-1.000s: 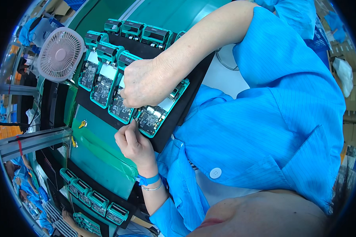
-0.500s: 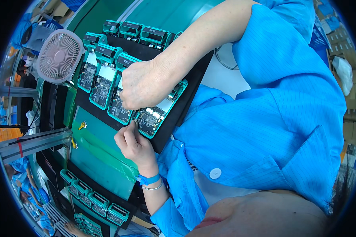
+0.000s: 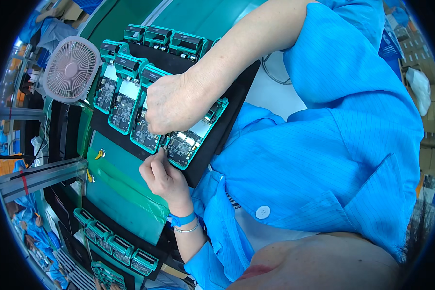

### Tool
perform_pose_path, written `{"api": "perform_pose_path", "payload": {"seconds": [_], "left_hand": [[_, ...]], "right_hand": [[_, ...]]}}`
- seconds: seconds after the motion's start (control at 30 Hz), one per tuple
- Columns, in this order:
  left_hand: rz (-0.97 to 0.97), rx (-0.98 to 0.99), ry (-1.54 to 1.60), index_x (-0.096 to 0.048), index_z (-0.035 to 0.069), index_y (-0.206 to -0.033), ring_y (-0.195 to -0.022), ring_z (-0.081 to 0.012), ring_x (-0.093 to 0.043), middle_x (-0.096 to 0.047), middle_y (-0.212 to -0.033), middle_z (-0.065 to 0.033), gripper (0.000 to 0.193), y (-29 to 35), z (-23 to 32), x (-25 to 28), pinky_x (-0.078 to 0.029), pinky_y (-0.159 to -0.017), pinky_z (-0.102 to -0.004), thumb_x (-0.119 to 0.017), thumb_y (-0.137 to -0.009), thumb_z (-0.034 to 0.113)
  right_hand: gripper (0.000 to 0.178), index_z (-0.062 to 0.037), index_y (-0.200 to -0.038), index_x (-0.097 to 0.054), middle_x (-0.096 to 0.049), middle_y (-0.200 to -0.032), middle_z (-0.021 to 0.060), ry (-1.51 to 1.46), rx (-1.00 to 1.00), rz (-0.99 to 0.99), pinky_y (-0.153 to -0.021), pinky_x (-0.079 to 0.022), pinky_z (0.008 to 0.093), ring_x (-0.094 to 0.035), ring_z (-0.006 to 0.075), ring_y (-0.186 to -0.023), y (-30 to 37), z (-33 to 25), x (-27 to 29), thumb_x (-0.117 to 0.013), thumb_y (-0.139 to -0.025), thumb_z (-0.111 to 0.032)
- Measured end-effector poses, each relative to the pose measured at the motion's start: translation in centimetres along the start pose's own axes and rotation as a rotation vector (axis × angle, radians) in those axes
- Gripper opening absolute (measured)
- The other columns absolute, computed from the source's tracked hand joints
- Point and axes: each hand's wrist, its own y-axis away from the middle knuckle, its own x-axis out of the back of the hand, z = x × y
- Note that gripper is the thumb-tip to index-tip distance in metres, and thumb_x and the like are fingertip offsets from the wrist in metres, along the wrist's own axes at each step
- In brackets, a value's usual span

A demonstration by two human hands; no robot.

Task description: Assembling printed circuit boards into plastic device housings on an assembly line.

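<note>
My right hand [image 3: 174, 104] is closed in a fist over a green-framed device with a dark circuit board [image 3: 142, 129]. Whatever its fingers hold is hidden beneath the hand. Below it, my left hand [image 3: 163, 176], with a blue strap at the wrist, is pinched at the lower corner of a neighbouring green-framed circuit board [image 3: 184, 145]. Something small may be between these fingertips, but I cannot make it out. Two more open devices [image 3: 123, 108] lie to the left, their lids raised. All rest on a black mat [image 3: 234, 118].
A round pink fan [image 3: 71, 70] stands at the left. Several green-framed housings [image 3: 186, 44] line the far edge. Across the green table [image 3: 121, 169], another row of devices [image 3: 121, 246] sits on a dark strip. A metal rail [image 3: 43, 176] runs beside the table.
Both of my hands hold nearly the same poses and places. The view has shifted very slightly. At the lower left, a co-worker's hand has moved beside a green-framed device.
</note>
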Motion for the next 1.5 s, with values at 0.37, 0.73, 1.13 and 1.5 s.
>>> {"api": "perform_pose_path", "payload": {"seconds": [0.37, 0.73, 1.13, 1.5], "left_hand": [[-0.005, -0.001, 0.008, -0.072, -0.001, -0.103, -0.086, -0.0250, -0.064, -0.060, -0.096, -0.0110, 0.023, 0.0, 0.0, -0.1, -0.053, -0.071, -0.0366, -0.073, -0.083, -0.012], [-0.019, -0.019, -0.006, -0.073, 0.000, -0.102, -0.088, -0.0261, -0.062, -0.060, -0.095, -0.0102, 0.023, -0.1, -0.3, 0.0, -0.051, -0.074, -0.0383, -0.073, -0.081, -0.012], [-0.026, -0.010, -0.018, -0.073, 0.000, -0.100, -0.089, -0.0260, -0.062, -0.060, -0.096, -0.0098, 0.023, 0.1, -0.3, 0.1, -0.050, -0.074, -0.0382, -0.073, -0.081, -0.012], [-0.019, -0.012, -0.003, -0.073, 0.000, -0.103, -0.090, -0.0264, -0.063, -0.060, -0.097, -0.0103, 0.026, 0.0, -0.4, -0.2, -0.052, -0.074, -0.0381, -0.071, -0.081, -0.014]], "right_hand": [[0.015, -0.0030, -0.090, -0.072, -0.075, -0.083, 0.0131, 0.012, 0.029, 0.025, -0.063, -0.061, 0.0419, -0.076, 0.0296, -0.081, 0.1, 0.2, -0.4, -0.071, -0.080, -0.014], [0.017, -0.0039, -0.091, -0.071, -0.073, -0.085, 0.0107, 0.036, 0.045, 0.065, -0.061, -0.060, 0.0412, -0.075, 0.0290, -0.078, 0.1, 0.3, -1.0, -0.071, -0.079, -0.016], [0.018, -0.0032, -0.091, -0.072, -0.073, -0.086, 0.0106, 0.046, 0.079, 0.083, -0.057, -0.060, 0.0402, -0.075, 0.0279, -0.076, 0.0, 0.4, -1.1, -0.072, -0.079, -0.017], [0.017, -0.0027, -0.094, -0.072, -0.074, -0.085, 0.0123, 0.036, 0.060, 0.025, -0.061, -0.061, 0.0415, -0.075, 0.0294, -0.081, 0.1, 0.3, -0.6, -0.070, -0.082, -0.015]]}}
